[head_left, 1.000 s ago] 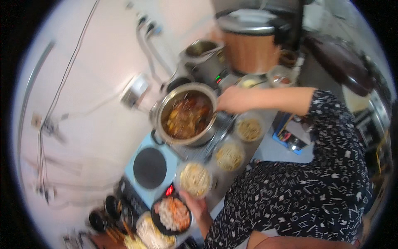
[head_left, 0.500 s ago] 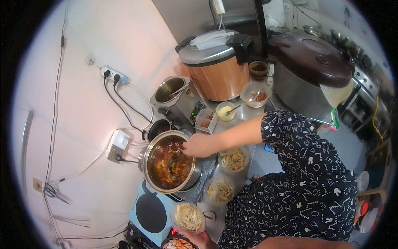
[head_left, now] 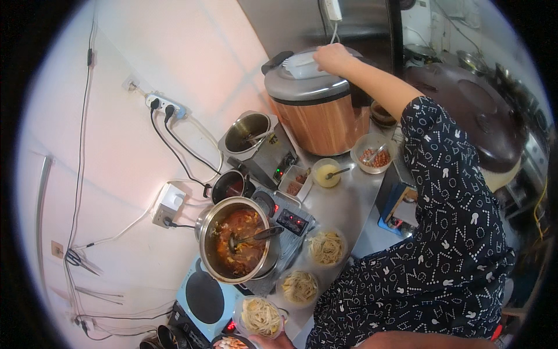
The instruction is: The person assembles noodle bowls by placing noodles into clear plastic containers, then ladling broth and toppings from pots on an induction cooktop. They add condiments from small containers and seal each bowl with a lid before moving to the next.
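Observation:
My right hand [head_left: 331, 59] reaches across to the lid of a large wood-patterned rice cooker [head_left: 319, 125]. Its fingers are pinched at a pile of thin white plastic bags [head_left: 300, 65] on that lid. At the lower edge, my left hand [head_left: 273, 342] grips a clear bowl [head_left: 282, 323] of pale noodles from below. A steel pot [head_left: 204, 250] of reddish-brown stew stands left of the noodle bowls. A dark-handled ladle [head_left: 264, 234] rests in it, its handle over the right rim. Two more clear bowls of noodles, a nearer one [head_left: 300, 288] and a farther one [head_left: 326, 248], sit on the counter.
Beyond the pot are a smaller dark pot [head_left: 233, 185], a steel warmer [head_left: 247, 134], a divided tray [head_left: 294, 185], a yellow-filled bowl [head_left: 326, 173] and a peanut bowl [head_left: 374, 154]. A blue cooktop [head_left: 203, 296] lies at lower left. A lidded brown cooker [head_left: 465, 110] stands right.
My right hand has left the ladle in the pot and moved up and away to the rice cooker's lid. My left hand keeps the noodle bowl near the lower edge.

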The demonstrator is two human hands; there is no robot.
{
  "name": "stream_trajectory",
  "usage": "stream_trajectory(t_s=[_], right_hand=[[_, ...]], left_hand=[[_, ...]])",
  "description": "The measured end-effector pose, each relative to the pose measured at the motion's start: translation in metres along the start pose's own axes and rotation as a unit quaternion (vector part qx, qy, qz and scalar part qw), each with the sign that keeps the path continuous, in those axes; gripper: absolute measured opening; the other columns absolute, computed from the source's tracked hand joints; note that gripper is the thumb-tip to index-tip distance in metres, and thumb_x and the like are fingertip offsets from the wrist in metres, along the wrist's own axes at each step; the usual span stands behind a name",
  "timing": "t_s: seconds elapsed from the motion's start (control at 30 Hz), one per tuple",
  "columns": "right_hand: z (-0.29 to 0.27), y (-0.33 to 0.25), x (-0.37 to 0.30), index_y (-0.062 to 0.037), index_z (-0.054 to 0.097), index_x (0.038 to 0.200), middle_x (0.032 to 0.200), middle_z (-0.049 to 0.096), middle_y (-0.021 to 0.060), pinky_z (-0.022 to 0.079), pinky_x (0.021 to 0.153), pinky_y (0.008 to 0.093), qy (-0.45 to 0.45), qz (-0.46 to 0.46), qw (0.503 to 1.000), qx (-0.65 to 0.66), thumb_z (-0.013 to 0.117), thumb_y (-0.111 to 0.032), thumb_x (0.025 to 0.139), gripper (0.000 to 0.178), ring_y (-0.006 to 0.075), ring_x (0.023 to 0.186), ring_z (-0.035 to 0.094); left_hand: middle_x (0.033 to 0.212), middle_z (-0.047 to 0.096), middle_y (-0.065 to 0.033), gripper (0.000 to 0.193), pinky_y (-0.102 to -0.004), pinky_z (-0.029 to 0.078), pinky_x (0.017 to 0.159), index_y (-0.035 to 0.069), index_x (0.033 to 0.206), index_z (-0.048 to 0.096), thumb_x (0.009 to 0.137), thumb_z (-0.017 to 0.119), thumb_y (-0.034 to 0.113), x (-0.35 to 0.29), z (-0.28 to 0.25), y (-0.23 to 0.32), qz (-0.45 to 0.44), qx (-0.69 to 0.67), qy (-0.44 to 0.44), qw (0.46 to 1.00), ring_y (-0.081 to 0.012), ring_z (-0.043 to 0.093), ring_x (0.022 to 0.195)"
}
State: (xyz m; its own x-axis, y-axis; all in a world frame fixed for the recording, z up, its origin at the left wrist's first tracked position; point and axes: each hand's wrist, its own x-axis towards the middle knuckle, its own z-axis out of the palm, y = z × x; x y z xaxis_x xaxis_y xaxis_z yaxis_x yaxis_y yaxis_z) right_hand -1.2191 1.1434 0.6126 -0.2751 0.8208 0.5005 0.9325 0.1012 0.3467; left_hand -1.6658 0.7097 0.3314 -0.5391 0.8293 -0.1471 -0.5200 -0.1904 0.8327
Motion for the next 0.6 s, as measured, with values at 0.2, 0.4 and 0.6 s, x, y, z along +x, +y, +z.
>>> stream_trajectory(t_s=[0.2,0.4,0.6], right_hand=[[0.005,0.030,0.013,-0.0023,0.067,0.091,0.093,0.067,0.0199,0.052,0.077,0.0423,-0.100,-0.029,0.991,0.084,0.059,-0.012,0.081,0.016,0.0351,0.092,0.065],[0.017,0.034,0.015,-0.0002,0.067,0.084,0.085,0.066,0.0208,0.053,0.073,0.0439,-0.067,-0.109,0.992,0.006,0.060,-0.009,0.076,0.014,0.0379,0.084,0.065],[0.023,0.036,0.015,-0.0014,0.063,0.077,0.078,0.066,0.0162,0.053,0.065,0.0424,0.008,-0.119,0.992,-0.051,0.061,-0.009,0.074,0.009,0.0342,0.075,0.066]], left_hand=[[0.151,0.027,-0.0114,0.075,-0.0568,0.029,0.107,0.022,0.150,0.016,0.091,0.049,0.054,-0.013,0.026,-0.011,0.008,0.004,0.025,1.000,-0.0354,0.032,0.134],[0.151,0.025,-0.0118,0.078,-0.0584,0.026,0.108,0.023,0.150,0.015,0.089,0.053,0.054,-0.021,0.040,-0.017,0.014,0.008,0.033,0.999,-0.0366,0.030,0.135],[0.152,0.024,-0.0123,0.082,-0.0600,0.022,0.109,0.024,0.150,0.014,0.087,0.056,0.055,-0.028,0.050,-0.019,0.022,-0.001,0.030,0.999,-0.0378,0.028,0.136]])
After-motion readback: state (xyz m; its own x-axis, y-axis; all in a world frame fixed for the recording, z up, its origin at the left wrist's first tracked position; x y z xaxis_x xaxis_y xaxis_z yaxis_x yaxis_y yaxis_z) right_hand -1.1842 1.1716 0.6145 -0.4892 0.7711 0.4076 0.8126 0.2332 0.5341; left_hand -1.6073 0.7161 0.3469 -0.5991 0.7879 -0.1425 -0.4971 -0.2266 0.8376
